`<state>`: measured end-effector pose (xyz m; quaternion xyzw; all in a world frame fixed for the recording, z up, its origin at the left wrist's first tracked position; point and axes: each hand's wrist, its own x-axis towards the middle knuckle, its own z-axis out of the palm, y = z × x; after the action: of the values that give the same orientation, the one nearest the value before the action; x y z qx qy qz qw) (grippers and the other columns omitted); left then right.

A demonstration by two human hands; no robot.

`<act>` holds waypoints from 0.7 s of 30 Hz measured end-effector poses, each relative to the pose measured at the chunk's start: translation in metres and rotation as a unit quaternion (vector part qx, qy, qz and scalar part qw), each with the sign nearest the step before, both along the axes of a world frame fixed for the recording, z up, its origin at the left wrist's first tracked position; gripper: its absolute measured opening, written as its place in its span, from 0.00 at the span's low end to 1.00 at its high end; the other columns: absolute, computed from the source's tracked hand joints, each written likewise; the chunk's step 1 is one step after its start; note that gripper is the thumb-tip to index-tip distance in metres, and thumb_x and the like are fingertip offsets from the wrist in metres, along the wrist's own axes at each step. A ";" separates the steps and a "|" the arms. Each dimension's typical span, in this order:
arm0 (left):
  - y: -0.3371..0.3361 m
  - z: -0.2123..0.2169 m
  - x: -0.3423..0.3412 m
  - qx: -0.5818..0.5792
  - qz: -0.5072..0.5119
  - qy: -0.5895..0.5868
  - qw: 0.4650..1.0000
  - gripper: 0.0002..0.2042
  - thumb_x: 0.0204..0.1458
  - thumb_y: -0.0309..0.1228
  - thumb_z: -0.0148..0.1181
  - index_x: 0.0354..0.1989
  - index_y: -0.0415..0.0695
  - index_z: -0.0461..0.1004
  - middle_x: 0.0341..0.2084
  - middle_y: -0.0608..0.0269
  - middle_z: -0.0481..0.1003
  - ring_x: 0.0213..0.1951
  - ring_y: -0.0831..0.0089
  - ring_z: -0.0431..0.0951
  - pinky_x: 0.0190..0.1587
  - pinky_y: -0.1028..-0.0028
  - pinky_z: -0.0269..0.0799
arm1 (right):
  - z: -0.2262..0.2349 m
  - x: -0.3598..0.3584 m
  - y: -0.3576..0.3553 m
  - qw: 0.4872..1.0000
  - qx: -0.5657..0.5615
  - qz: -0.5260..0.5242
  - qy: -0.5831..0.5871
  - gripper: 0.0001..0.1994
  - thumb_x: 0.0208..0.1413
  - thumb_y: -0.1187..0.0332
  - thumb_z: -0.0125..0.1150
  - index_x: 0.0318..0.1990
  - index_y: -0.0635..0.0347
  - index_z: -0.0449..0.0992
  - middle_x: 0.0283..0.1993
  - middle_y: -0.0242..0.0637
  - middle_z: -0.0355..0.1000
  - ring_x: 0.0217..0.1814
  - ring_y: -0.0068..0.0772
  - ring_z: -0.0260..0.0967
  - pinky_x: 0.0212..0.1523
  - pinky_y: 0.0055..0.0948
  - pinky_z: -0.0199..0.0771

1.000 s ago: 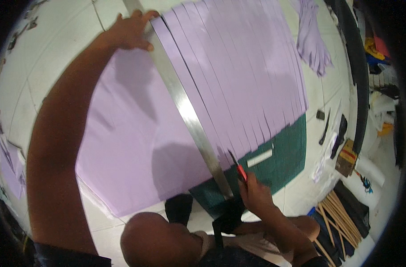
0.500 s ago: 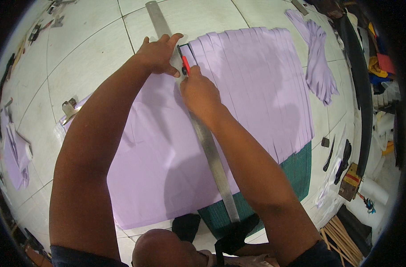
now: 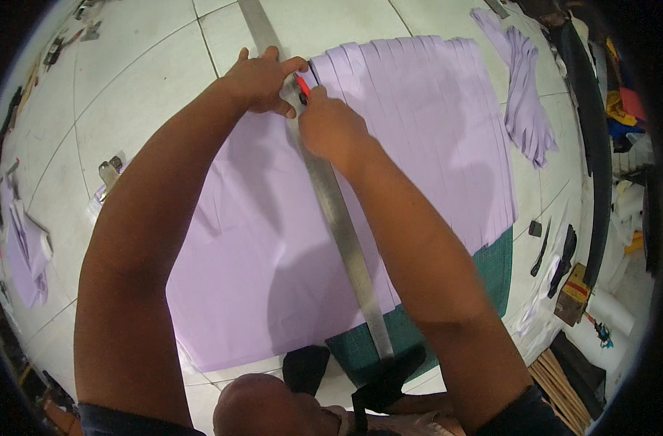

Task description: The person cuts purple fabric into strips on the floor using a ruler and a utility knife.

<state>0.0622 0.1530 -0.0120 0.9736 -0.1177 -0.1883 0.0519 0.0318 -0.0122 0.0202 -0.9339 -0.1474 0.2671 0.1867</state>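
A long metal ruler (image 3: 338,225) lies across a lilac sheet of fabric (image 3: 237,291), from beyond its far edge to near my body. My left hand (image 3: 266,83) presses on the ruler near the fabric's far edge, fingers spread. Close beside it, my right hand (image 3: 333,127) is closed around a red utility knife (image 3: 302,89) at the ruler's right side. The blade tip is too small to make out. To the right of the ruler, the fabric is cut into many narrow strips (image 3: 418,131). Under the fabric, a green cutting mat (image 3: 495,272) shows at the near right.
A metal bulldog clip (image 3: 110,171) grips the fabric's left edge. Bundled lilac strips (image 3: 524,102) lie at the far right, and folded lilac fabric (image 3: 26,247) at the left. Black pieces (image 3: 562,261), a small box (image 3: 573,294) and wooden sticks (image 3: 564,385) are at the right.
My right hand has slid the knife a little farther along the ruler, toward the fabric's far edge. My left hand stays pressed on the ruler. The view has shifted slightly.
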 end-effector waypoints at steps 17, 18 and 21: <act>0.002 -0.009 0.001 0.044 0.008 -0.023 0.999 0.43 0.39 0.44 0.74 0.67 0.70 0.58 0.60 0.49 0.64 0.59 0.51 0.71 0.70 0.41 0.45 | 0.042 -0.176 -0.149 0.967 -0.099 -0.067 0.225 0.15 0.63 0.66 0.45 0.53 0.64 0.59 0.40 0.62 0.74 0.45 0.63 0.74 0.47 0.57 0.71; 0.002 -0.011 0.000 0.053 -0.001 -0.035 0.998 0.43 0.39 0.44 0.73 0.67 0.70 0.58 0.61 0.49 0.63 0.59 0.51 0.71 0.69 0.41 0.46 | 0.048 -0.195 -0.161 0.959 -0.111 -0.080 0.249 0.14 0.63 0.66 0.44 0.52 0.64 0.59 0.39 0.63 0.75 0.44 0.64 0.75 0.46 0.57 0.71; 0.014 -0.024 0.004 0.070 -0.020 -0.053 0.996 0.44 0.39 0.49 0.72 0.68 0.69 0.57 0.63 0.48 0.60 0.62 0.48 0.66 0.68 0.38 0.47 | 0.065 -0.249 -0.206 0.928 -0.166 -0.093 0.320 0.12 0.63 0.67 0.42 0.49 0.63 0.60 0.39 0.64 0.74 0.43 0.65 0.75 0.44 0.58 0.71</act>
<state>0.0666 0.1674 -0.0359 0.9810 -0.1261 -0.1448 -0.0262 -0.2176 -0.2185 0.0852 -0.8257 0.0541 0.5542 0.0907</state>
